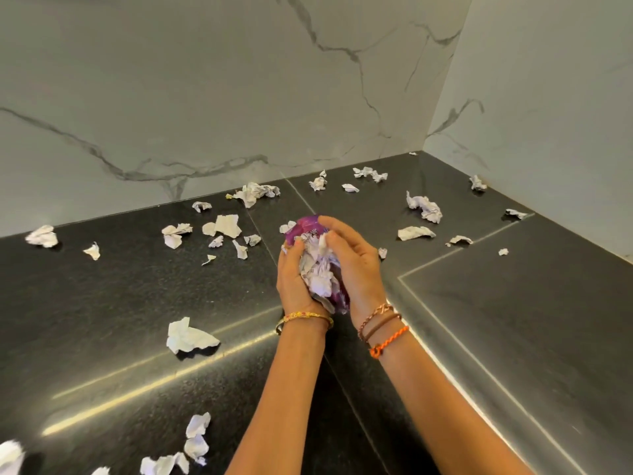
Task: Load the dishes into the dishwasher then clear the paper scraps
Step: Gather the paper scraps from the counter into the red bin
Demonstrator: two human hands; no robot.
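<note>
Purple-and-white paper wad [317, 265] above dark table [137, 303], left hand [294, 279] and right hand [352, 265] fingers curled round it, wad underside hidden, loose paper scraps [191, 335] scattered, some cropped at bottom edge.

The wad of paper [317, 265] is partly hidden between the left hand [294, 279] and the right hand [354, 269], so its underside and the palms cannot be seen. Down and left of the left hand, a blurred scrap [10, 457] is cut off by the picture's edge. Far beyond the right hand, a corner speck [413, 153] is too small to tell.
</note>
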